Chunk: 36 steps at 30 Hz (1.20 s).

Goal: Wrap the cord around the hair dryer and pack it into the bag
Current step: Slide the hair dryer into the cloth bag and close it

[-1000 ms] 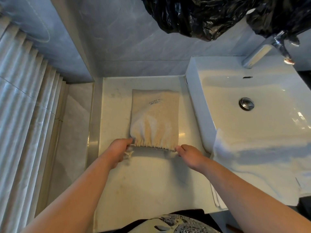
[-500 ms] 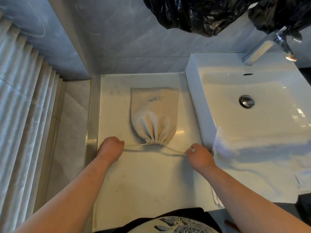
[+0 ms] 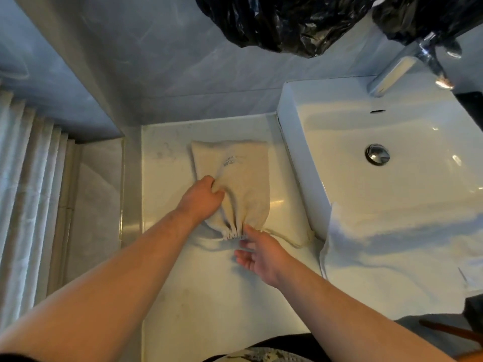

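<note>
A beige cloth drawstring bag (image 3: 240,176) lies on the white counter (image 3: 209,291), its gathered mouth toward me and pulled tight. My left hand (image 3: 201,199) grips a fold of the bag's cloth on its left side. My right hand (image 3: 261,254) is just below the gathered mouth, fingers apart, fingertips touching the cinched neck. A loose drawstring loop (image 3: 295,240) trails to the right on the counter. The hair dryer is not visible; the bag bulges as if filled.
A white rectangular sink (image 3: 386,158) with a drain and chrome tap (image 3: 392,74) stands to the right. A white towel (image 3: 392,257) drapes over its front edge. A black plastic bag (image 3: 300,19) hangs above. A pleated curtain (image 3: 28,192) is at the left.
Both hands let go of the drawstring ends after pulling the bag's mouth tight. My left hand moved up onto the bag and gripped its cloth; my right hand opened by the neck.
</note>
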Each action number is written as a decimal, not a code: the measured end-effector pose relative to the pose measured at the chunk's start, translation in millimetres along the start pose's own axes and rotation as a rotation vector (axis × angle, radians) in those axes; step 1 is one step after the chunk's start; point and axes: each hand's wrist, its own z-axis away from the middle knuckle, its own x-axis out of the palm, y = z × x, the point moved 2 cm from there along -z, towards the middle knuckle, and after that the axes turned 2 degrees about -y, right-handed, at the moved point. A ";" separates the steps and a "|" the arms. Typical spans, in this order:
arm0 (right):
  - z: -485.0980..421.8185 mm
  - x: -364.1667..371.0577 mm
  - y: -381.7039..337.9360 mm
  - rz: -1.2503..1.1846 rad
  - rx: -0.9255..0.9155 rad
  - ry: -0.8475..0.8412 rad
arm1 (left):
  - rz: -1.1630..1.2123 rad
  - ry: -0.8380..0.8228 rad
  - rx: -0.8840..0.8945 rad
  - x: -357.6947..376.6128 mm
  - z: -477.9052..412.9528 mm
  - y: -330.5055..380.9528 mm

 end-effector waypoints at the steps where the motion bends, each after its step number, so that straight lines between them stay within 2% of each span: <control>1: -1.5 -1.4 -5.4 -0.046 -0.018 0.006 | -0.049 0.005 0.006 1.6 1.9 0.5; 4: -13.7 -16.7 -18.8 -0.074 -0.121 0.194 | -0.203 -0.050 0.043 6.1 6.8 3.7; 6: -17.8 -30.1 -26.5 -0.058 -0.193 0.336 | -0.225 -0.073 0.043 7.8 3.0 5.4; 10: -23.1 -53.9 -32.1 -0.073 -0.223 0.460 | -0.117 0.216 0.064 -8.9 -27.0 4.8; 12: -24.5 -60.3 -34.3 -0.098 -0.224 0.481 | -0.114 0.182 -0.015 -17.5 -47.3 1.4; 15: -17.3 -62.7 -40.1 -0.157 -0.182 0.455 | -0.035 0.010 -0.114 -15.9 -71.1 -0.7; 18: -15.5 -64.2 -40.9 -0.227 -0.161 0.401 | 0.107 -0.059 -0.092 -6.0 -79.2 0.6; 23: -15.3 -63.2 -39.7 -0.264 -0.080 0.273 | 0.379 -0.040 -0.108 -0.8 -77.2 -1.5; 29: -9.8 -61.5 -41.5 -0.271 -0.035 0.154 | 0.772 -0.148 -0.227 -1.8 -73.0 -6.7; 36: 0.1 -68.0 -35.0 -0.290 -0.030 0.115 | 0.816 -0.129 -0.269 -3.0 -45.9 -7.6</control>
